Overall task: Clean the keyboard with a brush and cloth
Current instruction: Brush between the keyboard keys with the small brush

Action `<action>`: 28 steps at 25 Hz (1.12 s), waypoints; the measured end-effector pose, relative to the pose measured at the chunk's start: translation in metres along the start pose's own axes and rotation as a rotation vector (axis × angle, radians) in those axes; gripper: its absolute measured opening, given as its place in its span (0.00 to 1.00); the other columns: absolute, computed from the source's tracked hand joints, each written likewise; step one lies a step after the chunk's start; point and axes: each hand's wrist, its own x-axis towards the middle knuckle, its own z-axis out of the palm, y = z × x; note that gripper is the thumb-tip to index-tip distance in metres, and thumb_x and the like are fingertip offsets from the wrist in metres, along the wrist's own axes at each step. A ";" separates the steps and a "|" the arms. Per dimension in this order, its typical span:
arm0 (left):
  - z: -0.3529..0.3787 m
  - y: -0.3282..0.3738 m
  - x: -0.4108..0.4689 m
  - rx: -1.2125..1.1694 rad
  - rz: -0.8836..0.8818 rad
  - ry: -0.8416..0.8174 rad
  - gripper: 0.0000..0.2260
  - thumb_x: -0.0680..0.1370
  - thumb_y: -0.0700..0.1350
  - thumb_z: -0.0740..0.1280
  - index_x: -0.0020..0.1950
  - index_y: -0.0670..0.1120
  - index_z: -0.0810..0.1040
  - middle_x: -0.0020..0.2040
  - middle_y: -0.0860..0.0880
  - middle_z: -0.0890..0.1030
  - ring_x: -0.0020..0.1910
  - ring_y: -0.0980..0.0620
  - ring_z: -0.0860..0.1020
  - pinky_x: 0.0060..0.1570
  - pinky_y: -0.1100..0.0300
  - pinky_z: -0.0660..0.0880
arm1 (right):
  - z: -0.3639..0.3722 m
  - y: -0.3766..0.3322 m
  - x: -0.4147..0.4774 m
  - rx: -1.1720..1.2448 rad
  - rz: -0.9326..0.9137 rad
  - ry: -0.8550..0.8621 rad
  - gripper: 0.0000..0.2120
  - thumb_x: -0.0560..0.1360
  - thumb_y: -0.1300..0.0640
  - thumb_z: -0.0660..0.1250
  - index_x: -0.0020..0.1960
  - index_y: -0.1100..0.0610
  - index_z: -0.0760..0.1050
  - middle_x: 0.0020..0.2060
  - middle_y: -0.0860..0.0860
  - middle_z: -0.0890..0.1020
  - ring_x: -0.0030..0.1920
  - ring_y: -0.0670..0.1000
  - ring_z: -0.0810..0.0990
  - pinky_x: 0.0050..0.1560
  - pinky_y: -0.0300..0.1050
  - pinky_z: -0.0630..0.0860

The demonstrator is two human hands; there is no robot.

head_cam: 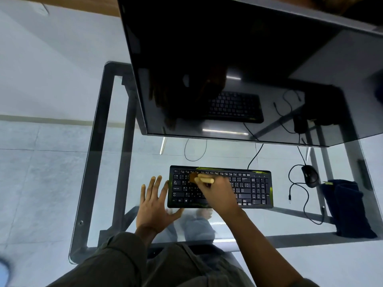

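Left hand point(155, 204) is lying flat on the glass desk point(103, 183), fingers spread apart, thumb touching the keyboard point(252, 187) at its left end — it's bracing the kbd, w/ nothing gripped. Right hand point(217, 193) is clamping its fingers round the brush point(202, 180), bristles down on the upper-left keys. Best to be sweeping lightly along the rows, w/ bristles working into the gaps btwn keys. Kbd is black w/ yellow-green trim, lying mid-desk under the monitor point(228, 59). Dark cloth point(348, 208) is waiting far right.
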 end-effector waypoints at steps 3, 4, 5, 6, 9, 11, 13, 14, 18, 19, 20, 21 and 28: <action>0.000 0.001 0.001 0.000 -0.001 -0.009 0.46 0.70 0.78 0.57 0.79 0.48 0.61 0.81 0.43 0.58 0.81 0.43 0.51 0.78 0.39 0.50 | -0.001 -0.002 0.001 0.025 0.016 -0.018 0.12 0.77 0.49 0.71 0.56 0.53 0.84 0.45 0.48 0.88 0.34 0.43 0.83 0.41 0.39 0.82; 0.001 0.000 0.001 -0.005 -0.004 -0.005 0.47 0.70 0.78 0.57 0.79 0.48 0.61 0.81 0.43 0.57 0.81 0.44 0.50 0.78 0.39 0.49 | -0.003 -0.002 0.002 0.016 0.024 0.007 0.12 0.77 0.48 0.71 0.56 0.53 0.84 0.44 0.48 0.88 0.35 0.45 0.84 0.41 0.40 0.82; 0.001 0.000 0.001 -0.005 -0.008 -0.008 0.47 0.70 0.78 0.57 0.79 0.49 0.61 0.81 0.44 0.57 0.81 0.44 0.50 0.78 0.40 0.49 | -0.005 -0.001 0.002 -0.007 0.024 0.009 0.12 0.77 0.48 0.70 0.56 0.53 0.84 0.43 0.48 0.88 0.36 0.46 0.84 0.40 0.39 0.81; 0.000 0.000 0.001 0.002 -0.009 -0.013 0.47 0.70 0.78 0.56 0.79 0.49 0.61 0.81 0.44 0.56 0.81 0.44 0.49 0.78 0.40 0.47 | -0.006 0.001 0.002 -0.024 0.026 0.011 0.12 0.77 0.48 0.70 0.55 0.53 0.85 0.43 0.48 0.88 0.36 0.47 0.84 0.39 0.38 0.81; 0.001 0.000 0.001 0.006 -0.015 -0.018 0.47 0.70 0.78 0.55 0.80 0.49 0.60 0.82 0.45 0.55 0.81 0.45 0.48 0.79 0.41 0.45 | -0.010 0.008 0.001 -0.041 0.053 0.063 0.12 0.77 0.48 0.70 0.53 0.54 0.85 0.39 0.50 0.87 0.34 0.48 0.84 0.39 0.40 0.81; 0.000 0.000 0.001 0.009 -0.015 -0.023 0.47 0.70 0.78 0.55 0.79 0.49 0.60 0.81 0.44 0.56 0.81 0.44 0.48 0.79 0.41 0.46 | -0.007 0.010 -0.002 -0.024 0.014 0.001 0.12 0.77 0.48 0.70 0.55 0.53 0.85 0.44 0.48 0.88 0.37 0.45 0.85 0.42 0.42 0.83; 0.000 0.000 0.000 0.008 -0.011 -0.018 0.47 0.70 0.78 0.54 0.79 0.49 0.60 0.81 0.44 0.56 0.81 0.44 0.49 0.78 0.42 0.45 | -0.005 0.011 -0.004 0.004 0.035 0.034 0.12 0.77 0.48 0.71 0.56 0.53 0.84 0.44 0.48 0.88 0.37 0.46 0.85 0.42 0.44 0.83; 0.000 0.000 0.000 0.008 -0.011 -0.020 0.47 0.70 0.78 0.54 0.79 0.49 0.60 0.81 0.44 0.57 0.81 0.44 0.49 0.78 0.42 0.44 | -0.005 0.012 -0.004 0.016 0.060 0.061 0.12 0.77 0.48 0.71 0.55 0.53 0.85 0.43 0.48 0.88 0.36 0.47 0.85 0.41 0.44 0.83; -0.001 0.000 0.001 0.010 -0.008 -0.020 0.47 0.70 0.78 0.55 0.80 0.49 0.59 0.82 0.44 0.55 0.81 0.45 0.47 0.79 0.43 0.43 | -0.005 0.019 -0.006 -0.002 0.055 0.065 0.11 0.77 0.49 0.71 0.54 0.54 0.85 0.41 0.48 0.88 0.33 0.46 0.84 0.35 0.39 0.81; 0.000 0.000 0.001 0.009 -0.011 -0.023 0.47 0.70 0.78 0.55 0.80 0.49 0.59 0.82 0.45 0.55 0.81 0.45 0.47 0.79 0.43 0.43 | -0.007 0.020 -0.006 -0.001 0.071 0.089 0.11 0.77 0.49 0.71 0.54 0.54 0.85 0.40 0.48 0.87 0.33 0.46 0.84 0.34 0.38 0.80; 0.000 0.000 0.001 0.010 -0.012 -0.021 0.47 0.70 0.78 0.55 0.80 0.49 0.59 0.82 0.45 0.55 0.81 0.45 0.47 0.79 0.43 0.43 | -0.008 0.021 -0.005 0.002 0.073 0.088 0.11 0.77 0.49 0.71 0.54 0.54 0.85 0.39 0.48 0.87 0.33 0.46 0.84 0.34 0.38 0.81; -0.001 0.000 0.001 0.009 -0.010 -0.021 0.47 0.70 0.78 0.55 0.80 0.49 0.60 0.82 0.45 0.55 0.81 0.45 0.47 0.79 0.43 0.42 | -0.007 0.022 -0.005 0.009 0.060 0.068 0.11 0.77 0.49 0.71 0.54 0.53 0.85 0.41 0.48 0.88 0.34 0.46 0.85 0.37 0.40 0.82; -0.001 0.000 0.000 0.017 -0.002 -0.007 0.47 0.70 0.79 0.55 0.79 0.49 0.60 0.81 0.44 0.56 0.81 0.44 0.48 0.78 0.41 0.46 | -0.007 0.027 -0.005 0.028 0.005 0.070 0.12 0.77 0.49 0.71 0.55 0.55 0.85 0.46 0.47 0.88 0.37 0.44 0.85 0.39 0.37 0.82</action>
